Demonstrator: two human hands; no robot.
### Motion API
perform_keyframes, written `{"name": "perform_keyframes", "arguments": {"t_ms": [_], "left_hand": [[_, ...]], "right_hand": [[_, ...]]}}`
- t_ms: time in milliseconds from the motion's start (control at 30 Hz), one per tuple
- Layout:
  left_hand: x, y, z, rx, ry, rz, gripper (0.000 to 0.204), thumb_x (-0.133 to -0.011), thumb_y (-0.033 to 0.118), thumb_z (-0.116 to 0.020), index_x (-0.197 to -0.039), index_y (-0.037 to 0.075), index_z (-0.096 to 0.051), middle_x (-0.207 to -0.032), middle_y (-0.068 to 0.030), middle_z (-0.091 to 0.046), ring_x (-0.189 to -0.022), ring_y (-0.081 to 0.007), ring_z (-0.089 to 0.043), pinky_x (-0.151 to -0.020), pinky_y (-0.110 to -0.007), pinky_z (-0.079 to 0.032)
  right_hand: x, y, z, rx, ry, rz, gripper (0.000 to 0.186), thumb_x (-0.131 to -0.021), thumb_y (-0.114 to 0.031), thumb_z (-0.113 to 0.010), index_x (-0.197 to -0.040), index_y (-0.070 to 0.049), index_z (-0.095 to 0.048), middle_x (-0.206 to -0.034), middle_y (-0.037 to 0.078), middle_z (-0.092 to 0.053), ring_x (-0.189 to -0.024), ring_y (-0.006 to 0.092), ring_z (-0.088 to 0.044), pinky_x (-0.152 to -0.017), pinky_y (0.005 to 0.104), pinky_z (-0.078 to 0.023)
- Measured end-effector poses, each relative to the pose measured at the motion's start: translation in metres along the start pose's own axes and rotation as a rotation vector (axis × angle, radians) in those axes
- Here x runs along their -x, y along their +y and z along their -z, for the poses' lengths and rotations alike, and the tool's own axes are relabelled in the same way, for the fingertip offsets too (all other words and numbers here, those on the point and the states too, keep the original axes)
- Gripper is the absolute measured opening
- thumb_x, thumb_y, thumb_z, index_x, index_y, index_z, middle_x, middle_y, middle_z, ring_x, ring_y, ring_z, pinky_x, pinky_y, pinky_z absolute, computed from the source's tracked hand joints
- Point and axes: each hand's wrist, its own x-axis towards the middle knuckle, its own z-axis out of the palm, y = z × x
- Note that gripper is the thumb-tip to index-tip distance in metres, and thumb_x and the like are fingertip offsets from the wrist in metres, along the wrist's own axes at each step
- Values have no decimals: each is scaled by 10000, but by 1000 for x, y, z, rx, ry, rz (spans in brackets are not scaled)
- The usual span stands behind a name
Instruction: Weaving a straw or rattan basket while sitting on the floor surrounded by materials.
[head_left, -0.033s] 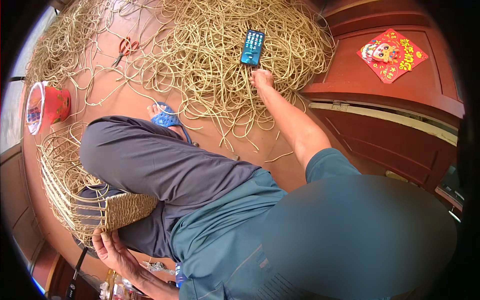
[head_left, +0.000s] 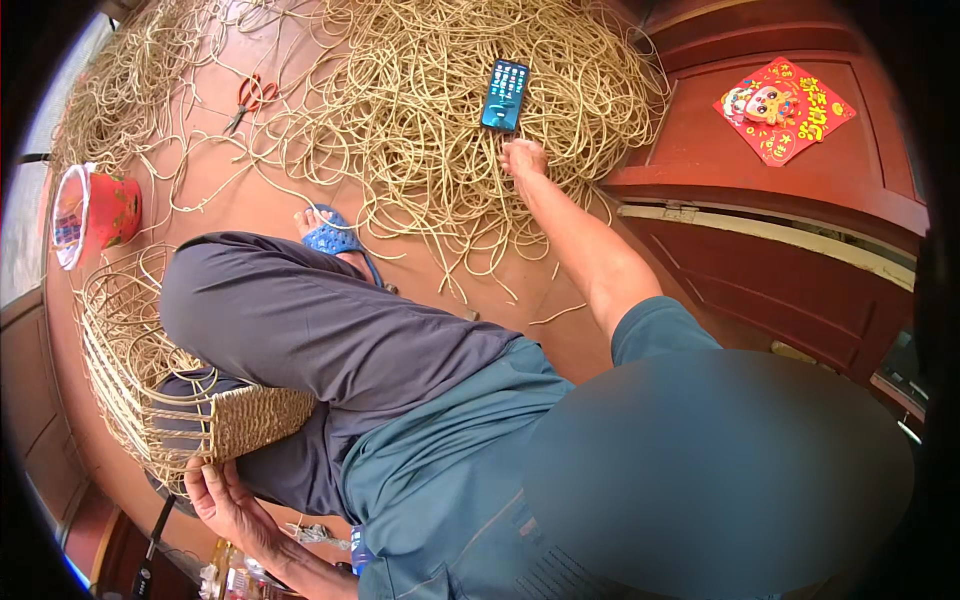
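At the lower left, my left hand (head_left: 222,500) is closed, thumb and fingers pinching cords at the edge of a partly woven straw-cord basket (head_left: 255,425). The basket rests against my leg, with one tightly woven panel and long loose strands trailing from it. My right hand (head_left: 524,158) reaches out over a large heap of tan cord (head_left: 420,150), its fingers curled shut just below a smartphone (head_left: 506,97). The phone lies on the heap with its screen lit. Whatever the right fingers grip is too small to make out.
Orange-handled scissors (head_left: 250,100) lie on the tiled floor beside the heap. A red bucket (head_left: 115,210) stands at the left, near more cord (head_left: 140,90). Red wooden furniture (head_left: 770,200) borders the right, bearing a red diamond-shaped paper (head_left: 785,110). My foot wears a blue sandal (head_left: 335,235).
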Motion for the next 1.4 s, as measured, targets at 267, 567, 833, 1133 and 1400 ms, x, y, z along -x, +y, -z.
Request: {"name": "perform_keyframes", "arguments": {"t_ms": [267, 567, 833, 1133, 1400], "left_hand": [[0, -5, 2, 14, 28, 1, 260, -1126, 114, -661, -1353, -12, -650, -1313, -133, -713, -1202, -213, -701, -1083, -351, -599], [4, -12, -20, 42, 166, -67, 301, -1109, 102, -685, -1388, -7, -649, -1303, -122, -714, -1205, -215, -696, -1063, -368, -604], [9, -23, -43, 59, 213, -104, 359, -1056, 63, -733, -1403, 5, -657, -1291, -97, -738, -1133, -195, -724, -986, -359, -601], [10, -22, -60, 354, 147, -229, 210, -1096, 99, -687, -1297, 41, -672, -1201, -77, -768, -1100, -165, -747, -976, -350, -631], [11, -28, -54, 499, 94, -207, 237, -1136, 166, -597, -1355, 76, -588, -1205, -80, -769, -1079, -170, -742, -988, -340, -607]], "right_hand": [[22, 11, 2, 17, -80, 66, 54, -912, 0, -706, -932, -49, -693, -782, 33, -681, -673, 140, -690, -512, 269, -538], [32, 30, 5, 129, -165, 74, 271, -941, -57, -700, -1210, -49, -733, -888, 52, -741, -714, 141, -717, -570, 276, -568], [39, 4, 1, 333, -439, 229, 196, -1041, -169, -680, -1175, -38, -736, -835, 31, -687, -695, 135, -659, -594, 294, -523], [275, -143, -71, 82, -918, 893, 329, -1075, -62, -695, -1403, -37, -680, -1127, 20, -712, -1019, 82, -661, -857, 246, -554], [496, -166, -85, 245, -1309, 1692, 317, -907, -51, -809, -1216, -123, -794, -938, 72, -684, -839, 260, -672, -771, 369, -570]]}}
